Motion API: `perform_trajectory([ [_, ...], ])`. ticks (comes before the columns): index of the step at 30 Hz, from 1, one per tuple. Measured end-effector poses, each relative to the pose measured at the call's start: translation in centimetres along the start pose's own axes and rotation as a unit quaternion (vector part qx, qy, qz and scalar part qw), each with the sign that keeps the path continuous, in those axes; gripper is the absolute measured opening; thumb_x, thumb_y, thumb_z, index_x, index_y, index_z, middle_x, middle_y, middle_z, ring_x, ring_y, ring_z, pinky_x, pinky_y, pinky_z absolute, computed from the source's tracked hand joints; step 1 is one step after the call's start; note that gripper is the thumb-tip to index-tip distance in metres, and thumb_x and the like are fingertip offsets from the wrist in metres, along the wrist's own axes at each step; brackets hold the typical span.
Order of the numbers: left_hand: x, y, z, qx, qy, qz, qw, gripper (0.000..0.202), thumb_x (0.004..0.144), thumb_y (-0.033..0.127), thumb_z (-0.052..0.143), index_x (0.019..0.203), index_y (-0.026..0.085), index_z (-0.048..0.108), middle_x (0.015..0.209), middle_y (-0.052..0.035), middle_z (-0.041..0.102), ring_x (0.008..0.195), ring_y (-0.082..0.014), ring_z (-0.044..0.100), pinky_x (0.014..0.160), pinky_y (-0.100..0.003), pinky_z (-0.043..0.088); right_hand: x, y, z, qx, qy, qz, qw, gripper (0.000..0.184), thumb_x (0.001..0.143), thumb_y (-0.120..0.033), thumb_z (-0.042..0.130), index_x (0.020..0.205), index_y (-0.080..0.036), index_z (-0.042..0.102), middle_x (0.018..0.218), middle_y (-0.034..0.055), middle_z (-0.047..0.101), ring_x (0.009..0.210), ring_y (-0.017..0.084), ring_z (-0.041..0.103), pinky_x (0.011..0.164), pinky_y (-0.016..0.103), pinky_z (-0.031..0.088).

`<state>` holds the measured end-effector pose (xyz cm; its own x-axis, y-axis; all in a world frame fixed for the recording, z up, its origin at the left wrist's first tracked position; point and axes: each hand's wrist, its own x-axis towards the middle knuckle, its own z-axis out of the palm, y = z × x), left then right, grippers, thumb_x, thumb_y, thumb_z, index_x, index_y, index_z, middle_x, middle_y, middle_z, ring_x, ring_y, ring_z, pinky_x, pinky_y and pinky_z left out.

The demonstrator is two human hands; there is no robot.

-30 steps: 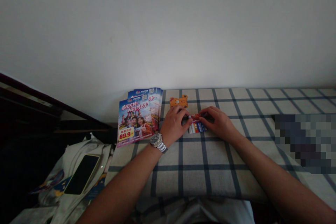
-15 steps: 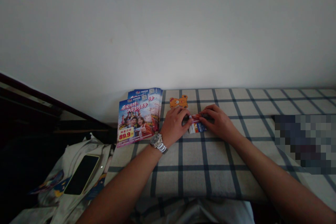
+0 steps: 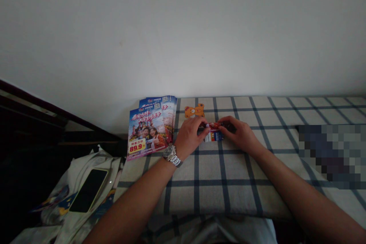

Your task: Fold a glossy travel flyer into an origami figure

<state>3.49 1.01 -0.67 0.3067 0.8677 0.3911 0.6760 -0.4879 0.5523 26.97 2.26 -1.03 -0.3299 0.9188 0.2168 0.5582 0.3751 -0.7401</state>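
Note:
Between my two hands is a small folded leaflet (image 3: 214,136), printed in red, white and blue, low over the checked tablecloth. My left hand (image 3: 192,133), with a metal watch (image 3: 171,155) on its wrist, pinches the leaflet's left end. The right end is pinched by my right hand (image 3: 238,134), thumb below and fingers above. My fingers cover both ends of the paper. An orange bear-shaped cutout (image 3: 194,111) lies just beyond my left hand. To the left rests a stack of colourful flyers (image 3: 147,129), the top one turned slightly askew.
A checked cloth (image 3: 211,194) covers the table, which meets a pale wall (image 3: 200,38) at the back. At right is a pixelated dark item (image 3: 331,156). Left of the table, a phone (image 3: 89,190) lies on a pale printed fabric (image 3: 63,213).
The leaflet has shifted slightly up and left, with its red strip now more level. My right hand has moved a little with it; my left hand is nearly still.

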Motion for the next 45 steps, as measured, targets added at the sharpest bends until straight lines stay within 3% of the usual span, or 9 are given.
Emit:
perform_trajectory([
  [5, 0.0, 0.1, -0.2, -0.02, 0.022, 0.013, 0.999, 0.015, 0.097, 0.025, 0.069, 0.108, 0.023, 0.06, 0.103, -0.0026, 0.069, 0.097, -0.0216, 0.066, 0.088, -0.037, 0.054, 0.0, 0.0, 0.0, 0.01, 0.023, -0.01, 1.0, 0.023, 0.096, -0.04, 0.066, 0.112, -0.023, 0.067, 0.086, 0.003, 0.074, 0.071, 0.019, 0.068, 0.062, 0.031, 0.054],
  [9, 0.0, 0.1, -0.4, -0.03, 0.036, 0.031, 0.998, 0.024, 0.099, 0.026, 0.067, 0.122, 0.024, 0.06, 0.115, -0.0044, 0.07, 0.105, -0.0216, 0.066, 0.095, -0.04, 0.054, -0.1, 0.0, 0.1, 0.01, 0.054, -0.034, 0.998, 0.022, 0.095, -0.039, 0.067, 0.111, -0.023, 0.067, 0.08, 0.0013, 0.071, 0.066, 0.017, 0.066, 0.063, 0.03, 0.054],
  [13, 0.1, 0.4, -0.7, -0.033, 0.029, 0.042, 0.998, 0.016, 0.101, 0.026, 0.064, 0.116, 0.024, 0.064, 0.111, -0.0044, 0.069, 0.108, -0.0223, 0.065, 0.097, -0.041, 0.055, -0.1, -0.1, 0.0, 0.016, 0.063, -0.065, 0.996, 0.018, 0.096, -0.038, 0.066, 0.108, -0.024, 0.066, 0.088, 0.0038, 0.073, 0.074, 0.02, 0.07, 0.068, 0.034, 0.059],
  [16, 0.2, 0.5, -0.9, -0.037, 0.027, 0.045, 0.998, 0.011, 0.101, 0.025, 0.062, 0.112, 0.024, 0.065, 0.11, -0.0045, 0.068, 0.109, -0.0226, 0.065, 0.098, -0.042, 0.055, 0.0, -0.3, -0.1, 0.033, 0.056, -0.112, 0.992, 0.013, 0.098, -0.034, 0.065, 0.107, -0.025, 0.066, 0.105, 0.0078, 0.073, 0.092, 0.023, 0.072, 0.08, 0.038, 0.062],
  [20, 0.1, 0.4, -0.8, -0.04, 0.02, 0.043, 0.998, 0.012, 0.1, 0.021, 0.063, 0.111, 0.024, 0.065, 0.112, -0.0049, 0.066, 0.112, -0.0228, 0.063, 0.099, -0.043, 0.055, 0.2, -0.4, -0.2, 0.026, 0.055, -0.15, 0.987, 0.009, 0.098, -0.029, 0.065, 0.107, -0.026, 0.066, 0.112, 0.009, 0.071, 0.107, 0.026, 0.07, 0.092, 0.043, 0.061],
  [33, 0.0, -0.5, 0.1, -0.041, -0.04, 0.057, 0.997, 0.029, 0.09, 0.008, 0.068, 0.113, 0.024, 0.06, 0.132, -0.0052, 0.063, 0.127, -0.0239, 0.058, 0.112, -0.046, 0.05, 0.3, 0.9, 0.1, -0.008, -0.012, -0.145, 0.989, 0.017, 0.095, -0.021, 0.065, 0.11, -0.027, 0.066, 0.119, 0.0076, 0.069, 0.112, 0.026, 0.07, 0.101, 0.044, 0.059],
  [45, -0.3, -0.8, 0.3, -0.007, -0.071, 0.071, 0.995, 0.03, 0.093, 0.019, 0.071, 0.121, 0.026, 0.063, 0.141, -0.0059, 0.062, 0.131, -0.0254, 0.059, 0.115, -0.049, 0.049, 0.2, 0.6, -0.4, -0.062, -0.042, -0.166, 0.983, 0.036, 0.092, -0.014, 0.063, 0.125, -0.028, 0.067, 0.126, 0.0094, 0.067, 0.118, 0.028, 0.067, 0.104, 0.048, 0.057],
])
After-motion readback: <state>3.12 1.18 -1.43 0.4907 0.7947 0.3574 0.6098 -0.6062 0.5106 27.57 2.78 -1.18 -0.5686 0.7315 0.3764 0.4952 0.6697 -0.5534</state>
